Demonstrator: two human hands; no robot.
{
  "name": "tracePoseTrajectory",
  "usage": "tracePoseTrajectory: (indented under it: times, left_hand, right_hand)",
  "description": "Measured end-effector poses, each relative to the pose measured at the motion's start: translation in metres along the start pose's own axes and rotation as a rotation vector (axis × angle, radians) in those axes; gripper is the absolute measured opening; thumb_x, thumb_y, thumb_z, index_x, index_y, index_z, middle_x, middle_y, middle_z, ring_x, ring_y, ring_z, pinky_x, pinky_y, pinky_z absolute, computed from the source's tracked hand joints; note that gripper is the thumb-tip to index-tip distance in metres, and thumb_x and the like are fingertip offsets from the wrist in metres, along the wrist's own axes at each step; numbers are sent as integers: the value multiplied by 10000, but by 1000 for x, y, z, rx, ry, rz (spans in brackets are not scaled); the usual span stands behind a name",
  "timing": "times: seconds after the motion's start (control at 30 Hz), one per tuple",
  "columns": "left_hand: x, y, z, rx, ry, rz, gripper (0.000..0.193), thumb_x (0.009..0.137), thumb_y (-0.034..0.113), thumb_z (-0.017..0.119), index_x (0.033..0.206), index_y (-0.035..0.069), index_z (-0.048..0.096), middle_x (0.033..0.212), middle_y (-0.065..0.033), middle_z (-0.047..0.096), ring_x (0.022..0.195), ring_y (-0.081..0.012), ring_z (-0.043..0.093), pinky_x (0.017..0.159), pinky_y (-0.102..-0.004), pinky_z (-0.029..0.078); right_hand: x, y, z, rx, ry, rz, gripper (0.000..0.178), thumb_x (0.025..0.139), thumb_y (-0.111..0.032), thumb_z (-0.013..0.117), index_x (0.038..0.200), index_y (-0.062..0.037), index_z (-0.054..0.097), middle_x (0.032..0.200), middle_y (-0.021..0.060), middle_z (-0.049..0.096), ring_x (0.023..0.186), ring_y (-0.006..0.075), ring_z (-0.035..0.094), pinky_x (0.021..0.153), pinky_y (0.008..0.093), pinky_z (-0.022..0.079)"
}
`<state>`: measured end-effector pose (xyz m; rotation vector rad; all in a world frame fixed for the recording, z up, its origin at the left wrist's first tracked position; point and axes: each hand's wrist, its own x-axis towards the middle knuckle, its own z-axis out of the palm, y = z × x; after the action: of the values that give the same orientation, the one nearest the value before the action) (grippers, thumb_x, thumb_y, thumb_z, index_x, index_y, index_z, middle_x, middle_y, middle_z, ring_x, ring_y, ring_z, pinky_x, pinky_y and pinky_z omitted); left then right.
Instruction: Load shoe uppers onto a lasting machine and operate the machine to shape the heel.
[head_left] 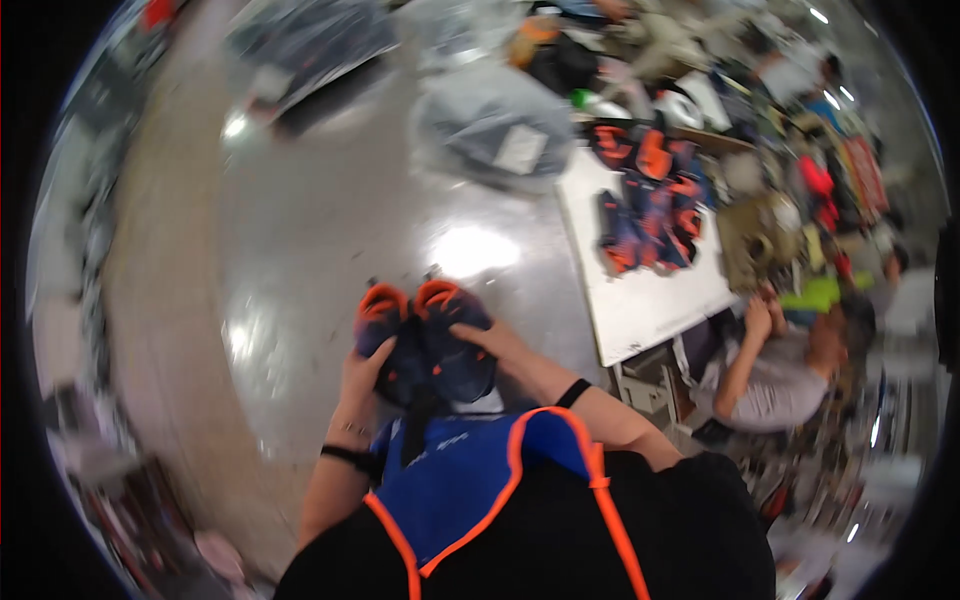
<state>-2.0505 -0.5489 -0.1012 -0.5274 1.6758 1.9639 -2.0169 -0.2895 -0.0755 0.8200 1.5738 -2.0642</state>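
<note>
**A pair of shoes (432, 352) was held out before a blue apron (465, 485)**

The wearer of the apron, which was edged in bright orange, had both hands full. The left grip (364, 376) was closed around the outer side of the left shoe (400, 368), its thumb laid over the upper. The right grip (490, 340) clasped the right shoe (460, 368) the same way, thumb on top. The two shoes, dark navy with orange linings, were side by side just in front of the apron, their openings farther from the body and their toes toward it. I could not tell whether the toes touched the cloth. A black band circled each arm.

Around them spread a glossy grey floor (290, 350) that threw back the lights. To the wearer's right stood a white table (630, 325) with a cluster of navy-and-orange shoes (650, 215) on it. Just beyond its near corner I saw a co-worker (775, 390) in a pale top, forearms raised near a khaki-coloured object (758, 235) too blurred to make out. Ahead, a plastic-wrapped bundle (490, 130) bore a white label, and another dark wrapped bundle (320, 45) lay farther left.
</note>
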Motion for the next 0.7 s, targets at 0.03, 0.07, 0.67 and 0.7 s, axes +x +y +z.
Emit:
tracePoseTrajectory:
  times: [0.03, 0.07, 0.67, 0.7]
  left_hand:
    - [-4, 1, -7, -75, -22, -41, 379, 827, 123, 761, 1123, -78, 634, 994, -136, 696, 890, -208, 686, 767, -311, 563]
    - [-8, 9, -14, -114, -73, -133, 371, 856, 76, 716, 1165, -89, 594, 1052, -158, 681, 946, -249, 683, 825, -339, 570]
    - [-178, 31, 177, 27, -1282, -258, 570, 794, 95, 773, 1288, -18, 512, 1152, -124, 644, 1044, -210, 645, 946, -347, 519]
    - [-206, 10, 197, 84, -1329, -239, 521, 793, 109, 777, 1242, -16, 545, 1108, -112, 662, 984, -178, 660, 901, -328, 536]
  right_hand:
    - [-4, -5, 4, -94, -19, 5, 518, 787, -242, 811, 1215, -15, 627, 1118, 92, 675, 1010, 187, 638, 889, 328, 506]
    - [-4, -1, 2, -57, -20, -41, 517, 778, -234, 818, 1202, -1, 635, 1095, 103, 684, 988, 194, 650, 877, 328, 521]
    - [-315, 111, -89, 512, 897, -666, 380, 809, -81, 771, 1140, -9, 598, 1049, 63, 682, 926, 136, 650, 855, 280, 524]
    - [-340, 132, -83, 536, 941, -690, 374, 814, -81, 766, 1140, -8, 598, 1054, 59, 681, 927, 129, 646, 851, 278, 520]
